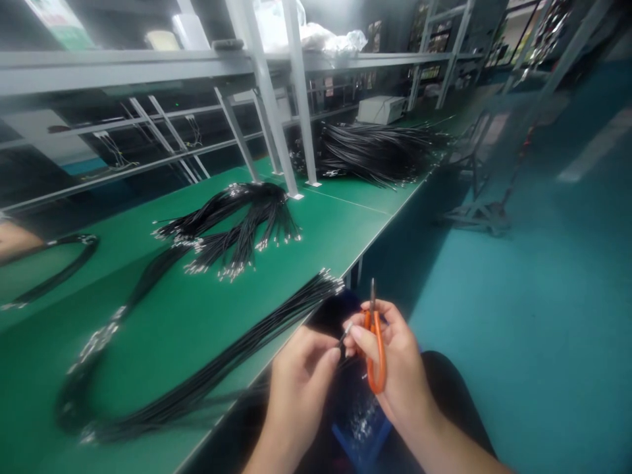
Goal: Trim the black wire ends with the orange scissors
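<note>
thin black cable with silvery tip (342, 340) between both hands, just beyond edge of flat green tabletop (172, 355); left hand (302, 375) pinching black part between thumb and finger; right hand (397, 359) pinching near tip, palm wrapped on orange-handled metal snips (379, 345); blue container (348, 447) below; long curved black cable bundle (237, 352) on tabletop, fanned black cable bundle (257, 220) behind; co-worker's hand (17, 240) at far left

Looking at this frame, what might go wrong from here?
The right hand holds orange-handled cutters close to the left hand, so a slip might nick skin. The nearest cable bundle runs close to the edge of the green table, so a snag could drag it off.
</note>
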A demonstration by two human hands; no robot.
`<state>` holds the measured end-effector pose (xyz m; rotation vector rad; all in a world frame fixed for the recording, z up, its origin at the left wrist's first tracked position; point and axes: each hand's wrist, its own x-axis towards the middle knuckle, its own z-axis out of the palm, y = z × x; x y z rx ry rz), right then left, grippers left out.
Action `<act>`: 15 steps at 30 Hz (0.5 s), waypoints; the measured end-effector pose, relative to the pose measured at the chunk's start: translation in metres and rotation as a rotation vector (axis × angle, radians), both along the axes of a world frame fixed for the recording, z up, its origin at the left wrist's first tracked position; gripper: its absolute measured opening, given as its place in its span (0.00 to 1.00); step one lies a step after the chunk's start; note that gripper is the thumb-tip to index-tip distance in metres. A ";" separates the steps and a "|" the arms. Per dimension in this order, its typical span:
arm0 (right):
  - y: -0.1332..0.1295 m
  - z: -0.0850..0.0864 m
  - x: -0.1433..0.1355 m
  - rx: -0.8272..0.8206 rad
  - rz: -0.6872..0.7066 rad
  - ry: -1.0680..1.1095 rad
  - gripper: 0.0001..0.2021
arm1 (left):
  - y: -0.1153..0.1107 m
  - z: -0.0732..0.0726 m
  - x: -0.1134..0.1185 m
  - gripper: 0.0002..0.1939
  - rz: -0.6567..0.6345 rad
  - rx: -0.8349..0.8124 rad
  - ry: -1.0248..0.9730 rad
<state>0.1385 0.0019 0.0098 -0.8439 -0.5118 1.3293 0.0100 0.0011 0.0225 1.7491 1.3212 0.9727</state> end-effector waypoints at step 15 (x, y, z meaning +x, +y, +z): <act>-0.003 0.005 -0.001 -0.112 0.133 0.211 0.12 | -0.006 -0.012 0.004 0.07 0.045 -0.062 -0.088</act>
